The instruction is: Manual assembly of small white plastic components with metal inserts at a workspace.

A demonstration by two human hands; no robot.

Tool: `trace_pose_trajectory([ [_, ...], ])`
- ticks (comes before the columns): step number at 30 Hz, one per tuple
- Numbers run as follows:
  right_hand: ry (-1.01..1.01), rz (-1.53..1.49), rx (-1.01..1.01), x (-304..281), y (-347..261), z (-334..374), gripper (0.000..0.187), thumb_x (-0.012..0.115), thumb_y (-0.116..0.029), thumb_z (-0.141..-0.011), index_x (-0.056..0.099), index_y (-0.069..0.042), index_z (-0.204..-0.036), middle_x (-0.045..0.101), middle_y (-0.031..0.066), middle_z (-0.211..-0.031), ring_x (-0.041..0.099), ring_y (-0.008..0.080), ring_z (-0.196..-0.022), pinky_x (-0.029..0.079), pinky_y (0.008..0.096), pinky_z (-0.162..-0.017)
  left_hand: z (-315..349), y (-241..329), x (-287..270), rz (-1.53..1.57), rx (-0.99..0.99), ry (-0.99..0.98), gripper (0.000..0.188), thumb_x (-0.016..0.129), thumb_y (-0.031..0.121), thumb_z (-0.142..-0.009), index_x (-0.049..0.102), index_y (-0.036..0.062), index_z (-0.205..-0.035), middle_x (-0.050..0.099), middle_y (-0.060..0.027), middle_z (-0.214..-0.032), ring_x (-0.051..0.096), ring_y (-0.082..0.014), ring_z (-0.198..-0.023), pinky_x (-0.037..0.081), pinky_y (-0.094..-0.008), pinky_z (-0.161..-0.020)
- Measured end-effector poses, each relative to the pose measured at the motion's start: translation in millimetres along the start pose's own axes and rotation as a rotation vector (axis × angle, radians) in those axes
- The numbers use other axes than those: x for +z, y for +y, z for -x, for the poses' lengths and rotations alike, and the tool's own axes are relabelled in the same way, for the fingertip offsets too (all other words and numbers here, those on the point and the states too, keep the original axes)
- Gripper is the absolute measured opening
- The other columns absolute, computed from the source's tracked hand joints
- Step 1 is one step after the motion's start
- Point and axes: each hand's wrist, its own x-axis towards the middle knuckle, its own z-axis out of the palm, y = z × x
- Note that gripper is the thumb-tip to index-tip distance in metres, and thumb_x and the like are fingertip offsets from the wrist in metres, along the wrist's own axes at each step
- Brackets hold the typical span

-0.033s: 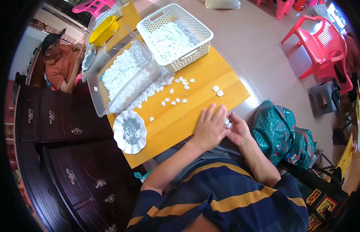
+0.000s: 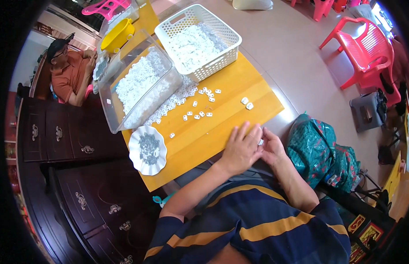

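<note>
My hands meet at the front right edge of the table. In my right hand [image 2: 272,148], turned palm up with curled fingers, sits a small white plastic piece [image 2: 260,142]. My left hand [image 2: 241,148] rests against the right one, its back up and fingers stretched out; its thumb is hidden. Beyond the hands, a pair of white pieces [image 2: 247,103] lies on the wood. Several loose white pieces [image 2: 202,114] with dark dots are scattered mid-table. At the left, a white scalloped dish [image 2: 162,163] holds small grey bits.
A clear plastic bin [image 2: 108,112] and a white perforated basket [image 2: 215,67], both full of white pieces, stand on the far part of the table [image 2: 191,152]. Dark drawers [image 2: 96,189] flank it on the left, green bags [image 2: 311,143] on the right. A person [image 2: 71,75] sits far left.
My left fingers have shifted slightly down and closer to my right hand. Less of the white plastic shows between the hands.
</note>
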Motion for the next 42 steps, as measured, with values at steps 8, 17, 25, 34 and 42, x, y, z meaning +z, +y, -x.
trace_pose_trajectory([
  [8, -0.016, -0.105, 0.035, -13, -10, -5, 0.031, 0.046, -0.029, -0.111, 0.06, -0.002, -0.115, 0.068, 0.0146, -0.112, 0.069, 0.0292, -0.102, 0.061, 0.0461, -0.092, -49, -33, -22, -0.043, -0.129, 0.129, 0.076, 0.07, 0.04, -0.092, 0.042, 0.005, -0.153, 0.035, -0.0247, -0.161, 0.033, -0.0452, -0.149, 0.03, -0.0571, -0.12],
  [17, 0.085, -0.054, 0.007, 1, -14, -5, 0.03, 0.051, -0.03, -0.109, 0.062, -0.005, -0.12, 0.068, 0.013, -0.123, 0.065, 0.0308, -0.115, 0.052, 0.0491, -0.103, -20, -2, 17, 0.016, 0.004, 0.012, 0.078, 0.065, 0.039, -0.095, 0.037, -0.0034, -0.153, 0.035, -0.0234, -0.162, 0.032, -0.0406, -0.151, 0.029, -0.0547, -0.121],
  [25, -0.048, -0.124, 0.225, -52, -31, -4, 0.027, 0.055, -0.033, -0.107, 0.063, -0.007, -0.108, 0.071, 0.0092, -0.1, 0.07, 0.0221, -0.079, 0.061, 0.0328, -0.065, -4, 11, -17, 0.164, 0.056, 0.184, 0.059, 0.068, 0.022, -0.093, 0.051, 0.0007, -0.145, 0.049, -0.0223, -0.151, 0.046, -0.0394, -0.142, 0.036, -0.0507, -0.117],
  [34, -0.055, 0.607, -0.403, 90, -42, 10, 0.032, 0.05, -0.039, -0.109, 0.052, -0.015, -0.088, 0.045, -0.0023, -0.068, 0.032, 0.0084, -0.049, 0.024, 0.0236, -0.044, 61, -51, -35, 0.157, -0.35, 0.401, 0.033, 0.07, 0.013, -0.089, 0.068, 0.0032, -0.121, 0.063, -0.0152, -0.131, 0.059, -0.0337, -0.124, 0.048, -0.0442, -0.105],
  [42, -0.293, 1.828, -1.551, 319, -67, -70, 0.041, 0.054, -0.041, -0.106, 0.066, -0.003, -0.118, 0.069, 0.0162, -0.104, 0.067, 0.0292, -0.097, 0.052, 0.0369, -0.085, 59, -44, -31, 0.094, -0.321, 0.433, 0.028, 0.072, 0.015, -0.087, 0.072, 0.0047, -0.113, 0.066, -0.0113, -0.126, 0.059, -0.0301, -0.124, 0.048, -0.0426, -0.106],
])
